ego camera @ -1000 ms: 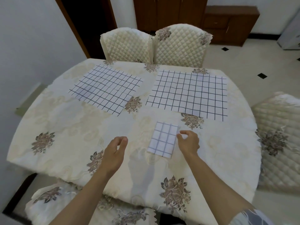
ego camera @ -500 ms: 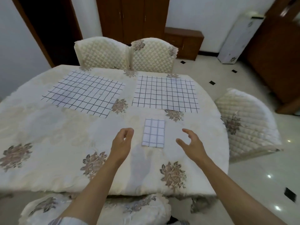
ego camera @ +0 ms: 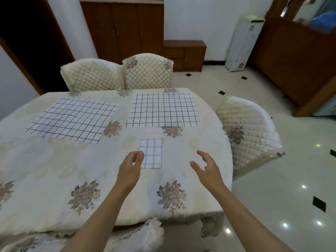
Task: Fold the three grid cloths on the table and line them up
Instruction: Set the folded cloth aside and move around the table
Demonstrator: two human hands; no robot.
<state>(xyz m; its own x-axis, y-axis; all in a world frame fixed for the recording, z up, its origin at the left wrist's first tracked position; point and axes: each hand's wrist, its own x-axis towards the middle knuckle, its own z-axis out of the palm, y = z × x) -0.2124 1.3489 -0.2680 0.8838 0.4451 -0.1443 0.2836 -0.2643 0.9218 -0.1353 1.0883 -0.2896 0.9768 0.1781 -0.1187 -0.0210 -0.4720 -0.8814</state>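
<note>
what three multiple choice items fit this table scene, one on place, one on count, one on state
1. Where is the folded cloth? A) on a chair B) on the table, near side C) on the floor
2. How many grid cloths lie unfolded? A) one B) two C) three
3. What is the right hand doing? A) hovering open, empty B) pinching the folded cloth C) pressing a chair
Key: 1 B, it lies on the table's near half; 2 B, the left spread cloth and right spread cloth lie flat; 3 A, its fingers are apart and touch nothing.
</note>
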